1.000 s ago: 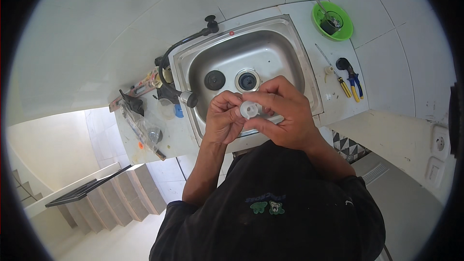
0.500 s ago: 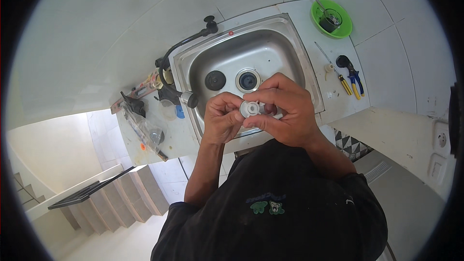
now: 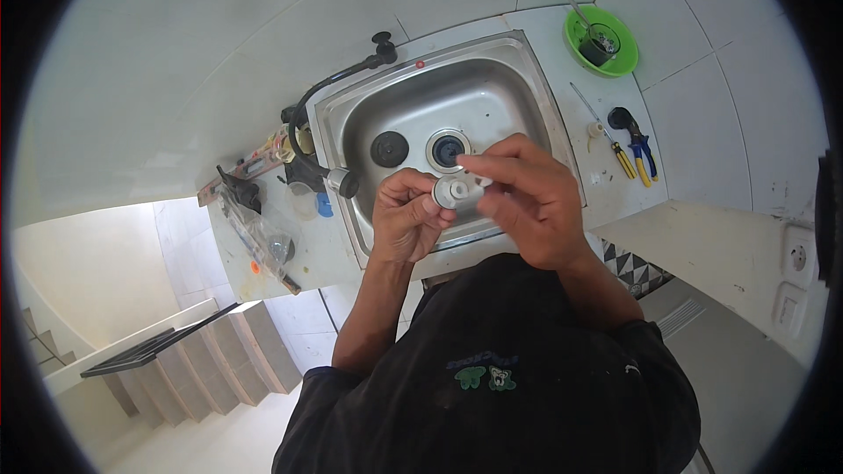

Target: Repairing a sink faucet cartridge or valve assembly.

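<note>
Left hand (image 3: pixel 406 215) has a white plastic fitting (image 3: pixel 450 192) pinched mid-frame; right hand (image 3: pixel 540 211) has its fingers parted and blurry (honestly can't tell if they're gripping anything). If that pinch slips, it could drop into the sink (image 3: pixel 496 96), maybe the drain (image 3: pixel 449 149) just above centre.

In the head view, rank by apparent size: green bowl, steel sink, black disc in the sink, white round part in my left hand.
1. Steel sink
2. Green bowl
3. Black disc and white round part: too alike to rank; the part seems nearer.
</note>
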A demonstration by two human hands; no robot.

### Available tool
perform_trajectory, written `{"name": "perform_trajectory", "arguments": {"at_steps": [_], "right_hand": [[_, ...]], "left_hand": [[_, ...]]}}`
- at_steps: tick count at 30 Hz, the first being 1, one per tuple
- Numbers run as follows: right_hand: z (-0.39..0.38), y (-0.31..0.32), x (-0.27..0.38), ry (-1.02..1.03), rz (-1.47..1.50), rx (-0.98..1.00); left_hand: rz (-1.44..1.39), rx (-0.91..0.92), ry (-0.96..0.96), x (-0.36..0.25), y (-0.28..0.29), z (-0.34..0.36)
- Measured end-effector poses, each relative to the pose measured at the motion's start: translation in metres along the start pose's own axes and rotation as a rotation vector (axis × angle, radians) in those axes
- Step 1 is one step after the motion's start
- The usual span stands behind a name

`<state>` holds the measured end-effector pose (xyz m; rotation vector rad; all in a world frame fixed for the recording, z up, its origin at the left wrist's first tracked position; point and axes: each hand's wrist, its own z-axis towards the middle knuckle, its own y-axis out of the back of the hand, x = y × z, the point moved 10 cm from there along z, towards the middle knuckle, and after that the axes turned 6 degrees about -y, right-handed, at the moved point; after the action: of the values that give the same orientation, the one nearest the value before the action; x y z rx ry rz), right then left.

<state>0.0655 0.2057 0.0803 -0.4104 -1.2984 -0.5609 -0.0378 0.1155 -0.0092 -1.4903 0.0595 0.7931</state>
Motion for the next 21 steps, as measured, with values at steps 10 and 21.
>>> {"name": "perform_trajectory", "arguments": {"at_steps": [10,21], "right_hand": [[-0.008,0.013,-0.010,-0.114,0.320,-0.137],[-0.004,0.008,-0.006,-0.127,0.406,-0.031]], "left_hand": [[0.163,-0.089,-0.143,-0.019,-0.005,-0.001],[0.243,-0.056,-0.174,-0.027,-0.017,-0.005]]}}
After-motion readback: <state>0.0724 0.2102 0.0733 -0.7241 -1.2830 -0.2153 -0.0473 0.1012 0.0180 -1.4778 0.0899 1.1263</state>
